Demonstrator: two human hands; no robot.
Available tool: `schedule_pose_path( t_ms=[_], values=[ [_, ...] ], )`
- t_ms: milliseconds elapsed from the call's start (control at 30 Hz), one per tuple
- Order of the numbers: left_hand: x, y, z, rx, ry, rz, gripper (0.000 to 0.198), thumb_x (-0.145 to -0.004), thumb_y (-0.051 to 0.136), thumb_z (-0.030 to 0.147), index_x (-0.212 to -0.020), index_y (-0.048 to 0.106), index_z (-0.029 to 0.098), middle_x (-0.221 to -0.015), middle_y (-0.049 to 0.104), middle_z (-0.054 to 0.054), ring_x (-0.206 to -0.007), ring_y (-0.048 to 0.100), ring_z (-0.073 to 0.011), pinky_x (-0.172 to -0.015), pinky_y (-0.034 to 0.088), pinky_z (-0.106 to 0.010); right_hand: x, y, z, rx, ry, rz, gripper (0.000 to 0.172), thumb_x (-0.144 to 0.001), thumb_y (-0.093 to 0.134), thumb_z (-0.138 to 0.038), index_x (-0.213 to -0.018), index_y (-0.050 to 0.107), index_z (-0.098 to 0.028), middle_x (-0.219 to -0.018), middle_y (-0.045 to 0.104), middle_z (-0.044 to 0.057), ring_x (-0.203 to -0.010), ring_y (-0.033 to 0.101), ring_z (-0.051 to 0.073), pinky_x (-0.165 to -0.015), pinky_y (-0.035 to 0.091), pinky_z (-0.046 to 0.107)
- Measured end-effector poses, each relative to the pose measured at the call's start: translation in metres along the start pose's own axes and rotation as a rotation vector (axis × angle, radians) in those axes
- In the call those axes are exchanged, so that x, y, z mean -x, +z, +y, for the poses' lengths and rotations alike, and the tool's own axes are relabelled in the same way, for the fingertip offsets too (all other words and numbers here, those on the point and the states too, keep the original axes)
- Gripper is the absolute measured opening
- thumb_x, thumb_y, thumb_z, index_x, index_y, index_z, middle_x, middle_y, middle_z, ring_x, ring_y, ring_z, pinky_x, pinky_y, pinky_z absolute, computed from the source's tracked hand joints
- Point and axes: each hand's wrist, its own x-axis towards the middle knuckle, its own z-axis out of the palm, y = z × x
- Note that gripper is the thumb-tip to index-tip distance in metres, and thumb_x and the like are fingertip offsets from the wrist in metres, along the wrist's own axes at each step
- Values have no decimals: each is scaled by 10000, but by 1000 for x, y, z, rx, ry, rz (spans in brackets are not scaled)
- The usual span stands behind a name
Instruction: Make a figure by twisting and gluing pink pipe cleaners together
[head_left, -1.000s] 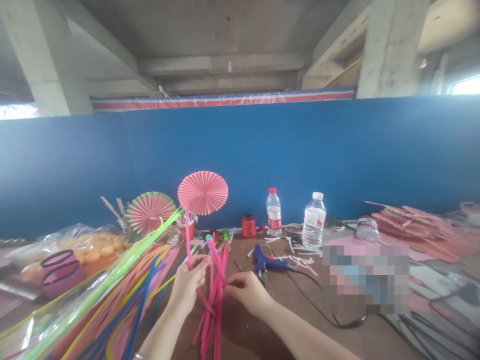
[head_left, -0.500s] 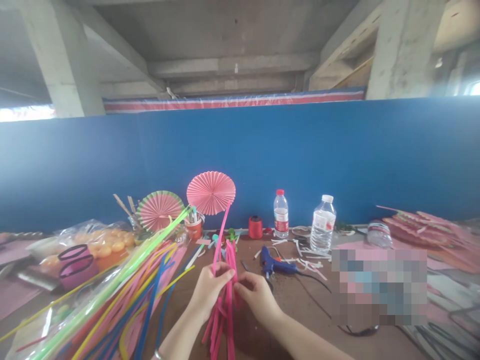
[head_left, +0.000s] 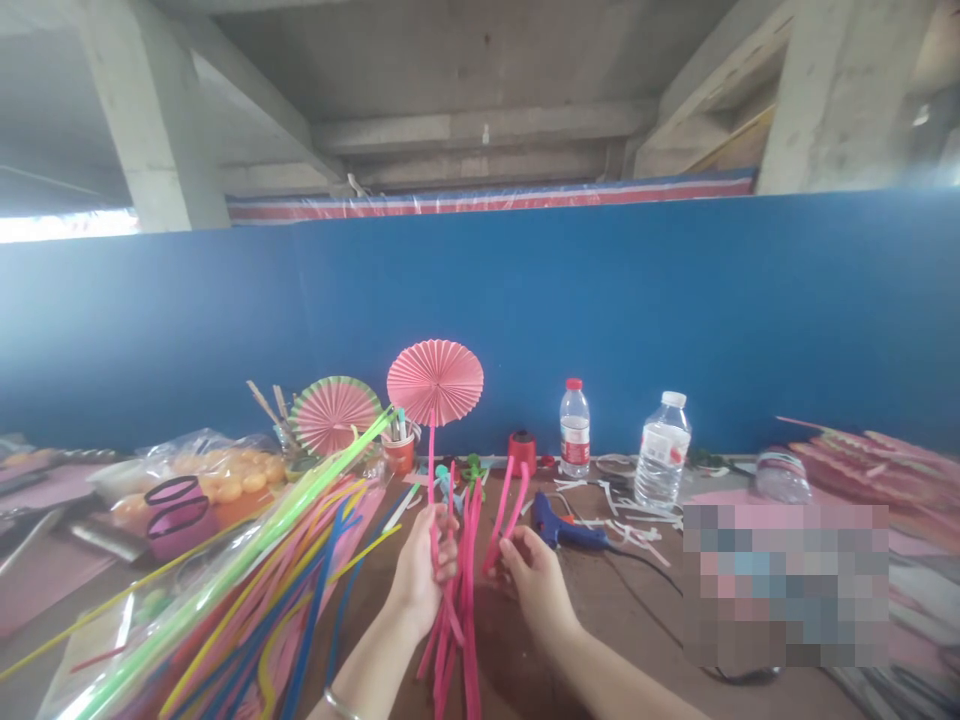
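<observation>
My left hand (head_left: 421, 572) is closed round a bunch of long pink strips (head_left: 457, 610) and holds one strip upright, its tip reaching towards the pink paper fan (head_left: 435, 381). My right hand (head_left: 534, 580) pinches a pair of pink strips (head_left: 508, 510) that lean up and to the right, just beside the bunch. Both hands hover above the brown table (head_left: 600, 610), a hand's width apart.
A bag of many-coloured strips (head_left: 247, 590) fans out at the left. A blue glue gun (head_left: 566, 530) with its cord lies right of my hands. Two water bottles (head_left: 574, 428) (head_left: 661, 450), a red spool (head_left: 522, 450), a second fan (head_left: 334, 414) and pink paper (head_left: 877, 470) stand behind.
My right hand has drawn two pink strips out of the bunch and away to the right. The left hand's single strip now stands upright. The view has shifted slightly left.
</observation>
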Motion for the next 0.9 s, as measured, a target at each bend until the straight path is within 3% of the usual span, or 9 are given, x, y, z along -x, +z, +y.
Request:
schedule_pose_path(
  t_ms=[100,233,367,467,667,900],
  values=[
    [-1,-2,3,58,1,-5,155,-750,547,325,-738,483,185,-636,497,47,-423,399,-45,-393,292,-158,-2,-4,3,53,-40,31,259,-746,564,-439,-715,504,-189,-571,534,-29,-482,513,127,-474,417,237],
    [3,0,7,22,-9,-95,171,-758,575,292,-658,541,158,-626,531,21,-542,511,-85,-533,414,-195,-3,-6,5,125,-73,25,229,-752,566,-400,-688,516,-185,-544,521,-32,-468,492,127,-436,383,224],
    [12,5,4,-101,-92,-222,201,-714,650,292,-594,621,134,-618,589,-12,-538,543,-119,-539,428,-226,1,-3,2,166,-98,-6,199,-753,575,-357,-673,537,-179,-552,521,-29,-494,493,128,-465,385,226],
    [17,8,1,-187,-138,-283,141,-658,708,255,-609,677,127,-716,647,-48,-630,595,-162,-642,461,-269,5,-2,-3,178,-101,-25,180,-739,595,-341,-688,570,-171,-569,541,-20,-516,499,133,-484,396,228],
    [14,9,-4,-250,-122,-289,132,-619,742,249,-623,701,124,-806,646,-59,-773,606,-195,-766,460,-299,6,-2,-7,164,-74,-27,174,-724,606,-341,-687,571,-174,-584,551,-9,-534,526,153,-494,443,247],
    [11,4,-7,-326,-127,-260,194,-591,754,295,-635,693,117,-687,652,-56,-675,614,-193,-665,462,-292,6,-2,-9,152,-108,10,199,-767,553,-376,-765,555,-178,-687,597,29,-585,577,182,-502,483,273]
  ],
)
